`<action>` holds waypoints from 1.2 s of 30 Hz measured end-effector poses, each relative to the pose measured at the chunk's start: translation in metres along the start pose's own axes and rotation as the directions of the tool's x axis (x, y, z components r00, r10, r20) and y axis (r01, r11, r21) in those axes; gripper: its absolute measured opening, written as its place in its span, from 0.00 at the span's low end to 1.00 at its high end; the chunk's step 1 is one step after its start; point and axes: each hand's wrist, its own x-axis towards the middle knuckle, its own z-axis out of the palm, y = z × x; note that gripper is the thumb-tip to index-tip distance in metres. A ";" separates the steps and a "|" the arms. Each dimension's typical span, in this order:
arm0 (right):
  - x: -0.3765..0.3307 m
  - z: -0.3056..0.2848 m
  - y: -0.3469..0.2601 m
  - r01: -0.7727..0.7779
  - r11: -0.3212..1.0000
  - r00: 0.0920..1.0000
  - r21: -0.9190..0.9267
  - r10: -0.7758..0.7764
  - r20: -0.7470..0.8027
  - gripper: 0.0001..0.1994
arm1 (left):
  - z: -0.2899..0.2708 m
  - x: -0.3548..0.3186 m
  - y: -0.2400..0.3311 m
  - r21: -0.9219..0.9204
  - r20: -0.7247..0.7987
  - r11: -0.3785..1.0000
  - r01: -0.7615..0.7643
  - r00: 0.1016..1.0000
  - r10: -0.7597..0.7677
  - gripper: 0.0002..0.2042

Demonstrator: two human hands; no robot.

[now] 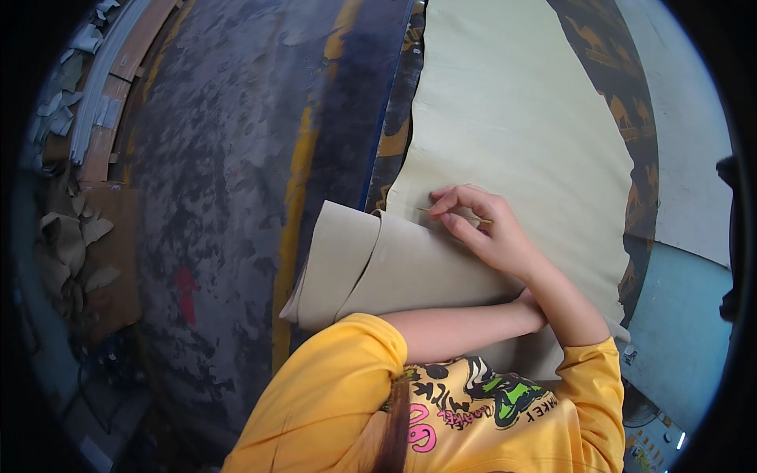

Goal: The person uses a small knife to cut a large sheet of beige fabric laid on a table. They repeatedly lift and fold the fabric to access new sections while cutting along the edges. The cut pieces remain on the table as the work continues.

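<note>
A pale beige-green sheet [520, 102], leather-like with an uneven edge, lies spread before me. Its near part is folded over into a thick greyish roll [410, 264] close to my body. My right hand [481, 221] is over the upper edge of this roll, fingers closed in a pinch on a thin golden stick [485, 221]. Across my front lies my left forearm, resting against the roll. Most of my left hand [533, 303] is hidden behind my right forearm, and its fingers do not show.
Under the sheet is a dark cloth with a camel pattern [623, 110]. To the left stretches a dark, worn surface [221, 158] with yellow stripes. Scraps of pale material [71, 244] pile up at the far left. Light blue panels [686, 315] stand at the right.
</note>
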 end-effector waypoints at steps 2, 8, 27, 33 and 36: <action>0.008 0.004 0.000 0.050 0.995 0.999 -0.092 -0.049 0.015 0.05 | -0.008 0.002 0.000 -0.232 0.092 0.972 0.042 0.996 -0.021 0.10; -0.025 -0.012 0.014 -0.010 0.992 0.999 -0.123 0.006 -0.039 0.05 | -0.021 0.002 0.008 0.358 0.224 0.931 -0.065 0.975 -0.018 0.16; -0.021 -0.040 0.037 -0.190 0.982 0.861 0.008 0.170 -0.480 0.07 | -0.082 0.019 0.034 0.451 0.398 0.887 -0.100 0.912 -0.100 0.17; -0.086 -0.098 0.069 0.017 0.958 0.656 0.288 0.207 -0.726 0.10 | -0.103 0.026 0.040 0.472 0.589 0.847 -0.246 0.802 -0.096 0.23; -0.171 -0.130 0.084 -0.051 0.979 0.201 0.197 0.204 -0.958 0.17 | -0.113 0.030 0.042 0.297 0.459 0.948 -0.114 0.888 -0.037 0.28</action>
